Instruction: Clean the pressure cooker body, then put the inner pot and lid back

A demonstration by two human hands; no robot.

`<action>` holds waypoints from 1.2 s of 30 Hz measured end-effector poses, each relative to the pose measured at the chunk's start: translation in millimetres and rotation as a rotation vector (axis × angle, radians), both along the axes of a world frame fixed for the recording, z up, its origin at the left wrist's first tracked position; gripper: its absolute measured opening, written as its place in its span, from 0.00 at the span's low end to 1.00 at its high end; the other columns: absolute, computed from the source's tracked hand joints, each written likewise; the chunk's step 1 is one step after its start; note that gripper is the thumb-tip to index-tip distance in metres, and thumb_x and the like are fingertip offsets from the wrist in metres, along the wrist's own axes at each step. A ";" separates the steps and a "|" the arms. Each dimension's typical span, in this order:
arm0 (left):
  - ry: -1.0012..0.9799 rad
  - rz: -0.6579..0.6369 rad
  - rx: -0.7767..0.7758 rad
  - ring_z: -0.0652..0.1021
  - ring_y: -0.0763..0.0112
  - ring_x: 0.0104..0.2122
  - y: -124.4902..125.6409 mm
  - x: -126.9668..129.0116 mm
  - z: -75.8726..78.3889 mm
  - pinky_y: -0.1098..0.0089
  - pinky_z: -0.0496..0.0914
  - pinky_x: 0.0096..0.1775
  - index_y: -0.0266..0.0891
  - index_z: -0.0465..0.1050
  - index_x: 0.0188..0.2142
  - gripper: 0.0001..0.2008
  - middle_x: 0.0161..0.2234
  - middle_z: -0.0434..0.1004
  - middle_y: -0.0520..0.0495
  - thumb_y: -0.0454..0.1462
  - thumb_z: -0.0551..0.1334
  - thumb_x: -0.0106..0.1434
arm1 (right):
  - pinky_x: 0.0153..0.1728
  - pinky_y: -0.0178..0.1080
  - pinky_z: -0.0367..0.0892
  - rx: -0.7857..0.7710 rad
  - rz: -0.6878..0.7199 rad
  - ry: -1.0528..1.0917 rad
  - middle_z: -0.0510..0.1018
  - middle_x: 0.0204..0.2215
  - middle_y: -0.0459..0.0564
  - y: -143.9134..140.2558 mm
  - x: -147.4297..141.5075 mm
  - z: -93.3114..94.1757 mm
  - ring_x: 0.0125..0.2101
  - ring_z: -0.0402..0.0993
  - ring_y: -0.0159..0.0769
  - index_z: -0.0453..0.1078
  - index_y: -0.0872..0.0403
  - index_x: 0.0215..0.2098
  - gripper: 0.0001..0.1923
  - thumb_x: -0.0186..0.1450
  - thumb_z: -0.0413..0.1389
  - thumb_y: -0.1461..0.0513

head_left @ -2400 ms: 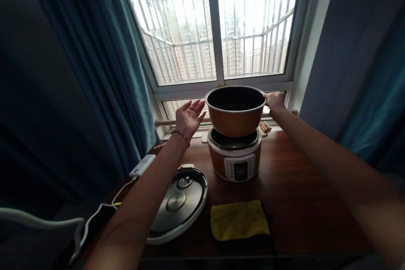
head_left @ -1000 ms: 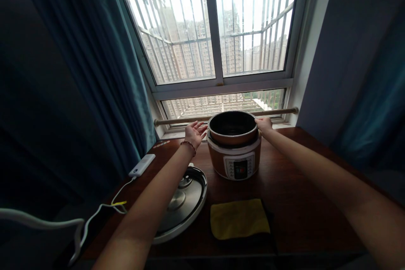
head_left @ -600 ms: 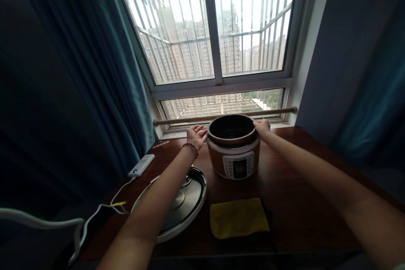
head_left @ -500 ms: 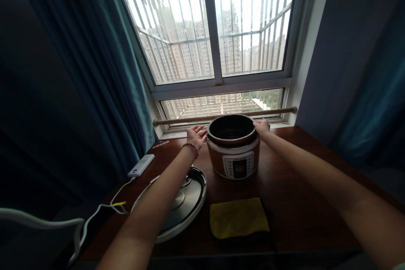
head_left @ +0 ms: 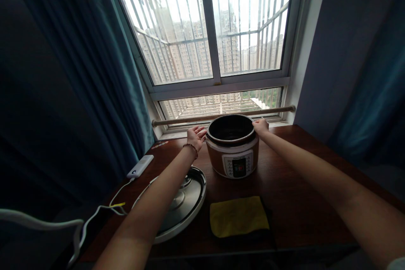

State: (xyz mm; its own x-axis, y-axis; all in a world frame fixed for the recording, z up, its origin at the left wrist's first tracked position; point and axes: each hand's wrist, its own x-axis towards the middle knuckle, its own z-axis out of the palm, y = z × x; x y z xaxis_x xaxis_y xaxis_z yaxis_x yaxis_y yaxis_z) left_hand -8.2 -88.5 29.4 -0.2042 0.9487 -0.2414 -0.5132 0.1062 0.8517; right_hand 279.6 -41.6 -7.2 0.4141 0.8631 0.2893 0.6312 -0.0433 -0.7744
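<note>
Both arms are reaching far across the table [head_left: 294,202]. The right hand [head_left: 261,127] is pinching the inner pot [head_left: 231,129], which is sitting in the cooker [head_left: 233,161]; the left hand [head_left: 195,136] is resting beside it, fingers spread loosely.

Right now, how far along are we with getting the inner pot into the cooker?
Done: the inner pot sits down inside the cooker base, only its rim showing. In hand: the right hand touches the rim on its side; the left hand is open beside it. Left: the lid lies off on the table, beside the yellow cloth.
</note>
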 end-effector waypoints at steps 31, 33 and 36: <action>0.377 -0.017 0.254 0.73 0.66 0.33 -5.5 16.5 -17.5 0.70 0.63 0.34 0.37 0.69 0.20 0.05 0.22 0.72 0.48 0.32 0.59 0.50 | 0.32 0.35 0.57 0.089 -0.008 -0.013 0.75 0.26 0.53 -2.8 -4.1 -11.9 0.28 0.65 0.37 0.75 0.59 0.27 0.11 0.53 0.50 0.65; 0.431 -0.036 0.275 0.72 0.66 0.32 -3.6 15.9 -19.8 0.70 0.63 0.33 0.38 0.68 0.18 0.06 0.20 0.70 0.50 0.32 0.60 0.50 | 0.32 0.35 0.57 0.090 -0.006 -0.012 0.75 0.26 0.53 -3.2 -4.0 -11.9 0.28 0.65 0.37 0.75 0.59 0.27 0.11 0.54 0.50 0.65; 0.555 -0.061 0.313 0.72 0.63 0.34 -4.3 15.3 -23.8 0.70 0.63 0.36 0.39 0.67 0.17 0.07 0.19 0.68 0.50 0.30 0.63 0.48 | 0.31 0.35 0.56 0.088 0.000 -0.016 0.74 0.25 0.53 -4.1 -3.8 -11.2 0.27 0.65 0.36 0.75 0.59 0.25 0.10 0.54 0.50 0.66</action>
